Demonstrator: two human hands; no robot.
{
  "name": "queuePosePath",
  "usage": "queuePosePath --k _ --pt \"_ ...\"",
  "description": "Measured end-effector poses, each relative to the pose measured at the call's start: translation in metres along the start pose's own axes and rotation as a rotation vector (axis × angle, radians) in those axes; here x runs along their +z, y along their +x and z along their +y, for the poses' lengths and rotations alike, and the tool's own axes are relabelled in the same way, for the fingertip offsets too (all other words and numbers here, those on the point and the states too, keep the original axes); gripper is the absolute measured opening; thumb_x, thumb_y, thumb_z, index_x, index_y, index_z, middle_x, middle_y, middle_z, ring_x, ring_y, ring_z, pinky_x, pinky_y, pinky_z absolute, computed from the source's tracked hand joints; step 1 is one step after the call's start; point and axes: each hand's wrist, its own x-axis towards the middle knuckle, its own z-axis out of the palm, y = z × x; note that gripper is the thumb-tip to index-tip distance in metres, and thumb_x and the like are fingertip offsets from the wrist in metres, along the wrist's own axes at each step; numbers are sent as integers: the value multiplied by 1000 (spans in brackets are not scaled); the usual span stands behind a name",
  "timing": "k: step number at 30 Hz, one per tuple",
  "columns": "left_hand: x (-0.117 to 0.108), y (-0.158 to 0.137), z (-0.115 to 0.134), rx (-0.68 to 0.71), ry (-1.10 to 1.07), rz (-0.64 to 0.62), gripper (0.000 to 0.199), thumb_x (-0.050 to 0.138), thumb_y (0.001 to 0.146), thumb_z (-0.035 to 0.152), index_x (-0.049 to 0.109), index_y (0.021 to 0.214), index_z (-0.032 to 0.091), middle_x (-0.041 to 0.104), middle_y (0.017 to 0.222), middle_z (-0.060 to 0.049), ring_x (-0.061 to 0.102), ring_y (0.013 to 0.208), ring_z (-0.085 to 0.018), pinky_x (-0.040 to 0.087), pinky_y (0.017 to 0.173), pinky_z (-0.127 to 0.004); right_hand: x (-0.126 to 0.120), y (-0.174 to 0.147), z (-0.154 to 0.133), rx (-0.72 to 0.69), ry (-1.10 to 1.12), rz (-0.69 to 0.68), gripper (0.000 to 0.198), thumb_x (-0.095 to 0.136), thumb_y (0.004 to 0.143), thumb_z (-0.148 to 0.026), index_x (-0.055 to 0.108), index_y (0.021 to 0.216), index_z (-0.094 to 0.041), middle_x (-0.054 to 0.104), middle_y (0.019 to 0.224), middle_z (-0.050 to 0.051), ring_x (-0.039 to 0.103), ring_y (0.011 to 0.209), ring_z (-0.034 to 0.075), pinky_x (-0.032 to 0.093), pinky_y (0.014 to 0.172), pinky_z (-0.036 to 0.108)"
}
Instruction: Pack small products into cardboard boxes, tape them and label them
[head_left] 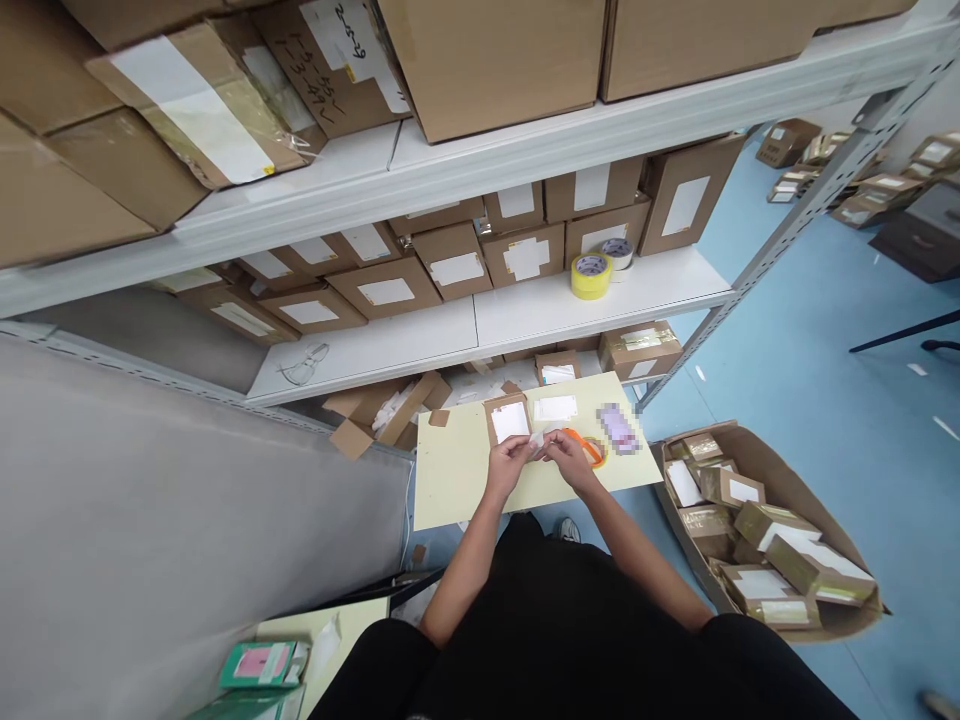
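Table [457, 480]: landmark. Carton [508, 420] at its far edge. Above table's middle: left hand [507, 462], right hand [568, 459], nearly together, right partly hiding orange item [587, 446] on table. Both almost closed, pinching 1 small whitish piece [537, 441].

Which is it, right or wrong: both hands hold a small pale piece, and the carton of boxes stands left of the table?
Wrong side: the head view shows the carton of boxes right of the table. The left hand and right hand do hold a small pale piece.
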Motion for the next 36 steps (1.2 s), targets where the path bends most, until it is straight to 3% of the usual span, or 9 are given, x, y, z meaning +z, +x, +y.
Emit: queuePosePath --k 6,13,18,22,25,28,33,36 --pt "-3 -15 -12 -1 -10 50 33 86 74 51 84 86 20 80 98 -9 72 96 -27 58 91 -40 8 -4 11 79 24 44 40 80 76 -59 58 77 -24 67 71 -2 71 69 21 51 71 33" --pt "-13 -18 -23 -83 -103 139 38 87 72 53 83 86 18 80 87 -6 71 84 -23 57 81 -36 4 -10 18 31 17 65 39 89 70 -53 64 74 -23 71 78 1 66 72 18 52 71 32" --pt "-55 -6 -31 -85 -220 358 43 86 70 56 79 84 17 76 81 -3 67 78 -18 52 73 -29 -14 -9 18 1 31 292 35 88 68 -45 59 67 -24 66 68 -1 60 64 16 52 66 32" --pt "-100 3 -35 -88 -316 584 47 83 70 60 75 87 17 75 85 -4 68 82 -19 52 74 -28 -4 2 26 -4 45 483 33 88 64 -42 61 75 -25 68 67 -1 61 63 17 51 62 32" --pt "-136 -1 -37 -52 -315 656 48 78 76 63 73 93 18 76 94 -5 68 90 -21 53 77 -27 24 18 38 26 33 481 36 89 61 -40 68 86 -25 73 74 1 65 68 19 53 64 33" --pt "-176 -14 -40 -4 -280 697 50 75 79 66 71 96 20 75 95 -5 69 92 -21 53 79 -27 67 40 58 92 14 356 37 89 61 -40 71 88 -23 74 78 2 65 66 18 54 64 33" --pt "-249 -44 -49 2 -261 741 53 75 80 68 74 100 19 76 94 -6 69 87 -21 54 79 -30 158 90 98 260 -22 177 37 89 53 -38 67 78 -22 68 67 -3 59 55 13 52 58 28" --pt "-288 -60 -53 -12 -204 786 53 73 81 68 76 101 19 77 93 -7 69 85 -22 53 77 -31 224 128 117 284 -47 72 36 88 52 -36 67 78 -22 68 65 -5 59 55 12 53 59 27"
